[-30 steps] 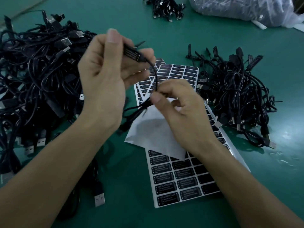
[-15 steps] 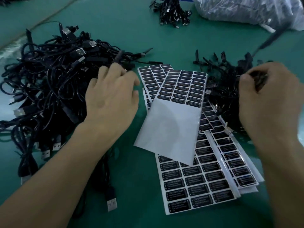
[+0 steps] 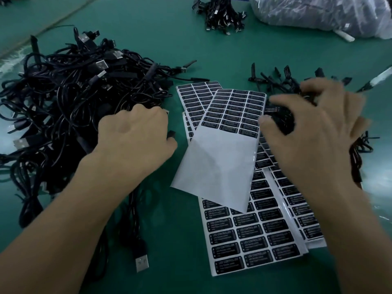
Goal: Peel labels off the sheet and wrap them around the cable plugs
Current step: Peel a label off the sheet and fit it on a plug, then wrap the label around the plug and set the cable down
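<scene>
My left hand [image 3: 137, 132] lies at the right edge of the big tangle of black cables [image 3: 63, 107], its fingers curled down round a black cable plug that shows beside the thumb. My right hand [image 3: 314, 132], blurred and with fingers spread, hovers over the smaller cable pile [image 3: 284, 124] on the right and grips nothing that I can see. Between the hands lies the top label sheet [image 3: 233, 111], black labels on its far half and bare white backing [image 3: 216, 166] on its near half. More full label sheets [image 3: 250, 240] lie under it.
A tied bundle of cables [image 3: 222, 15] and a clear plastic bag [image 3: 318, 15] sit at the far edge of the green table [image 3: 169, 39]. One USB plug [image 3: 141, 263] trails from the left pile toward me, near my left forearm.
Both hands held one cable above the sheets a second ago. The right hand carried it to the right pile and spread its fingers; the left hand dropped to the left pile and curled.
</scene>
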